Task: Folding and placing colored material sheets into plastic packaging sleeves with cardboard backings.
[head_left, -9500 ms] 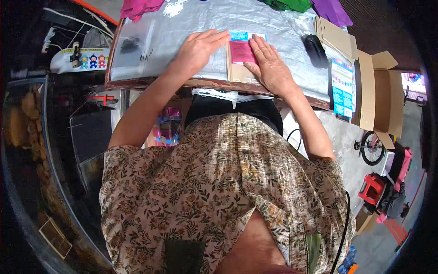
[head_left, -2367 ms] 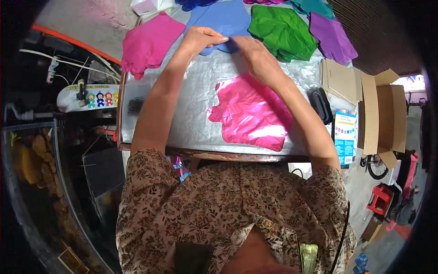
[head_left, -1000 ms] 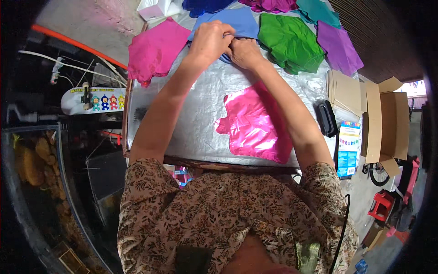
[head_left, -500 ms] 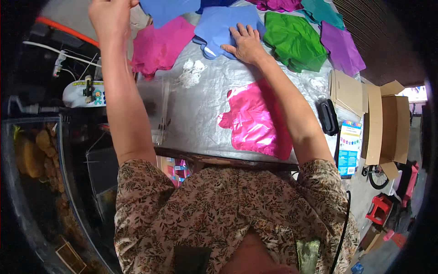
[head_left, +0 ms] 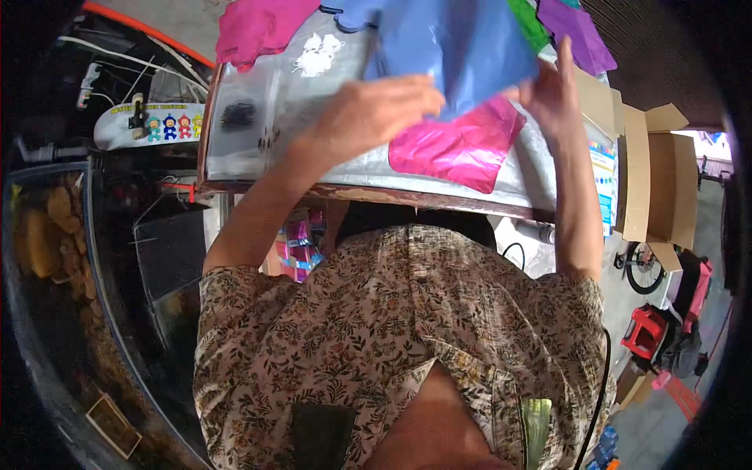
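A flat blue foil balloon hangs between my two hands above the table, blurred by motion. My left hand has its fingertips at the balloon's lower left edge, and they look closed on it. At the right edge my right hand pinches the balloon near the thumb, with one finger pointing up. Beneath it on the table lies a shiny pink foil balloon, flat and partly covered by the blue one. A bundle of white string rests to the left.
Along the table's far side lie flat magenta, blue, green and purple pieces. At right are cardboard, a printed package and an open carton. A skateboard stands left.
The blue balloon has been lifted off the far pile and brought nearer, over the pink one. Both hands have come back toward me, and the view has shifted.
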The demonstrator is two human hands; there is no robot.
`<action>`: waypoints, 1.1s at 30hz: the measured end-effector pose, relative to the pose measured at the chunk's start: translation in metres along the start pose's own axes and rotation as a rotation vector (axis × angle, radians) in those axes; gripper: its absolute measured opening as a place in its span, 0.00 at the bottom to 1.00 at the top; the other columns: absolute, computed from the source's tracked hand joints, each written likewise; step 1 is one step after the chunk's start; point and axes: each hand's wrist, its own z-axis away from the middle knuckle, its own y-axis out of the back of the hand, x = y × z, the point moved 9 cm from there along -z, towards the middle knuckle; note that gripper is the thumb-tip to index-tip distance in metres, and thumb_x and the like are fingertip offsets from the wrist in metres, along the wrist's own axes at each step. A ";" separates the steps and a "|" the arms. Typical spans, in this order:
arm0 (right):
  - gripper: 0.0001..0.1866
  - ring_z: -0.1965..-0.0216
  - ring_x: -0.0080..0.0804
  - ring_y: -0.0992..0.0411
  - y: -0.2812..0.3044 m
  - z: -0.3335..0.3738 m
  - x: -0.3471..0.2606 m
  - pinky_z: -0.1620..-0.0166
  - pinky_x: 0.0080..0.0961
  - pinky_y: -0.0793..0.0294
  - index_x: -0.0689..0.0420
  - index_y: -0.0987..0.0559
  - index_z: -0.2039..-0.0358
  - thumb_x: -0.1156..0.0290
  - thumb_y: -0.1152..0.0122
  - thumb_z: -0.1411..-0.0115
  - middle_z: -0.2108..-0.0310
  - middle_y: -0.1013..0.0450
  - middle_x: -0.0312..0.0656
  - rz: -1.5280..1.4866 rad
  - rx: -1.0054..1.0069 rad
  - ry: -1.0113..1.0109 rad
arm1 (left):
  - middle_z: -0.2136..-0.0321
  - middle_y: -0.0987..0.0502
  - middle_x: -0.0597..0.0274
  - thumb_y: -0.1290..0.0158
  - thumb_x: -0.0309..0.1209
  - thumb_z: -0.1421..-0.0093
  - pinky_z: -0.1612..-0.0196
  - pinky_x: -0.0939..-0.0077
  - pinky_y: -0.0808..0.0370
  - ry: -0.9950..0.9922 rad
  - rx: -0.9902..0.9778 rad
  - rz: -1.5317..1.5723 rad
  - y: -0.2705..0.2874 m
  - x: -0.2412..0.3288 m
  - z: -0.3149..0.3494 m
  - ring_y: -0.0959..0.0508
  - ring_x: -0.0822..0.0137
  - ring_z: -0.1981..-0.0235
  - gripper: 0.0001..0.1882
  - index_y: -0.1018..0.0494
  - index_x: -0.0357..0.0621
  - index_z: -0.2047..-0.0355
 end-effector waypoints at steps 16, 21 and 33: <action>0.08 0.84 0.21 0.32 0.051 0.094 0.065 0.82 0.17 0.36 0.63 0.23 0.70 0.73 0.33 0.39 0.78 0.25 0.39 0.614 0.311 -0.122 | 0.42 0.28 0.43 0.35 0.58 0.50 0.36 0.53 0.36 0.364 -0.046 -0.207 -0.033 -0.037 0.056 0.32 0.50 0.36 0.50 0.36 0.37 0.37; 0.10 0.87 0.23 0.31 0.037 0.078 0.066 0.84 0.19 0.34 0.67 0.23 0.72 0.75 0.33 0.39 0.82 0.26 0.42 0.698 0.337 -0.112 | 0.38 0.34 0.37 0.32 0.57 0.51 0.36 0.52 0.36 0.421 -0.048 -0.192 -0.034 -0.048 0.056 0.31 0.45 0.37 0.53 0.39 0.36 0.35; 0.11 0.85 0.22 0.31 0.013 0.076 0.074 0.82 0.19 0.34 0.67 0.24 0.70 0.71 0.33 0.38 0.81 0.26 0.40 0.710 0.277 -0.126 | 0.38 0.32 0.46 0.36 0.62 0.51 0.39 0.53 0.35 0.447 0.014 -0.168 -0.015 -0.030 0.062 0.30 0.49 0.39 0.49 0.33 0.38 0.39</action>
